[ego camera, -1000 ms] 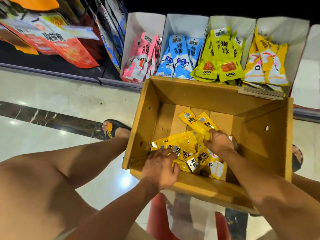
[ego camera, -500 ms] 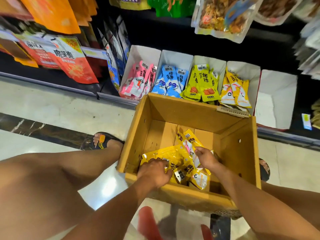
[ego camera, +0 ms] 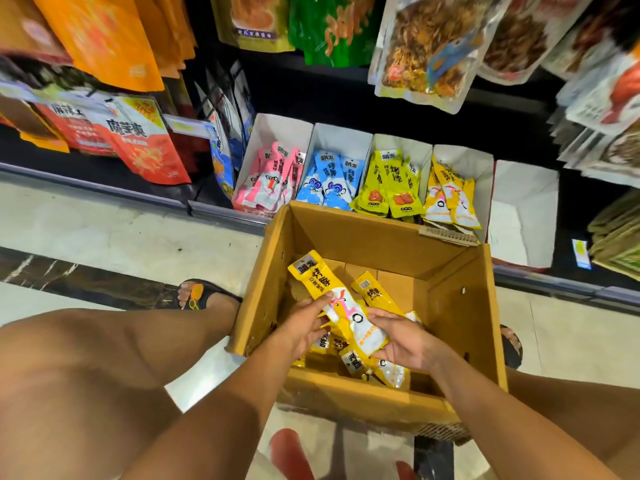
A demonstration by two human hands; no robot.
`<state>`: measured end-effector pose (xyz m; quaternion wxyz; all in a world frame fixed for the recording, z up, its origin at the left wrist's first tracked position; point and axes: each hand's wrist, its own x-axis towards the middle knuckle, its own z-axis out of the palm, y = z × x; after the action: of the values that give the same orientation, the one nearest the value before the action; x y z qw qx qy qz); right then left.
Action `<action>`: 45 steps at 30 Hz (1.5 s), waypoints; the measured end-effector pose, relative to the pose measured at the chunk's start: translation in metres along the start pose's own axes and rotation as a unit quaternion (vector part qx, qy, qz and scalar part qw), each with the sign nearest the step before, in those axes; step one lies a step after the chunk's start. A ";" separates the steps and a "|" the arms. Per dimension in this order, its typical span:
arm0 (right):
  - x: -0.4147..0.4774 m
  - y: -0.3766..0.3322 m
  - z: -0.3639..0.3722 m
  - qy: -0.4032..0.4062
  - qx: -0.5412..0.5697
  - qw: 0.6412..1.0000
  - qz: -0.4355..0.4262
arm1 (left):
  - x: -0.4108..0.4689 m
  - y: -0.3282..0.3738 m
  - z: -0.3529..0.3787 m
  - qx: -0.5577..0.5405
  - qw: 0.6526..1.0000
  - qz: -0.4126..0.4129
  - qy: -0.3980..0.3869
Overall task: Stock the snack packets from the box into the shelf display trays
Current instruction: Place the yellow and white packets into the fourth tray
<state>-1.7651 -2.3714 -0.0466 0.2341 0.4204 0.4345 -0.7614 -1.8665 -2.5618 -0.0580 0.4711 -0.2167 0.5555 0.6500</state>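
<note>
An open cardboard box (ego camera: 460, 306) sits on the floor between my knees, with several yellow snack packets (ego camera: 375, 296) loose in its bottom. Over the box, my left hand (ego camera: 304, 323) and my right hand (ego camera: 405, 337) both grip a stack of yellow packets (ego camera: 343, 306), which is lifted and tilted toward the far left. Behind the box, white display trays line the bottom shelf: pink packets (ego camera: 273, 174), blue packets (ego camera: 332, 178), green-yellow packets (ego camera: 391, 185), yellow packets (ego camera: 446, 192), and one empty tray (ego camera: 523, 216) at the right.
Large hanging snack bags (ego camera: 426, 46) fill the shelf above the trays. Orange and red bags (ego camera: 138, 133) stand at the left. My bare knees flank the box, a sandalled foot (ego camera: 197, 296) rests left of it, and a red stool (ego camera: 291, 452) shows below.
Both hands went from digging among the loose packets to gathering a stack and lifting it above the pile. The view tilted up, showing more of the shelf.
</note>
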 end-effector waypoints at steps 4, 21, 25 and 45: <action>0.012 0.008 -0.003 0.007 -0.069 0.998 0.012 | 0.008 -0.003 0.001 -0.040 0.999 -0.007 0.018; 0.112 0.018 -0.098 0.240 -0.475 0.846 -0.022 | 0.056 -0.024 -0.001 0.095 0.990 0.035 0.097; 0.130 0.012 -0.100 0.264 -0.475 0.839 -0.015 | 0.062 -0.026 0.001 0.110 0.989 0.036 0.089; 0.107 -0.017 -0.096 0.191 -0.461 0.863 -0.077 | 0.044 -0.009 0.007 0.128 0.984 0.075 0.099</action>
<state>-1.7931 -2.2794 -0.1550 0.2541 0.3673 0.8031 -0.3945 -1.8778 -2.5394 -0.0961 0.3874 -0.1753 0.6927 0.5825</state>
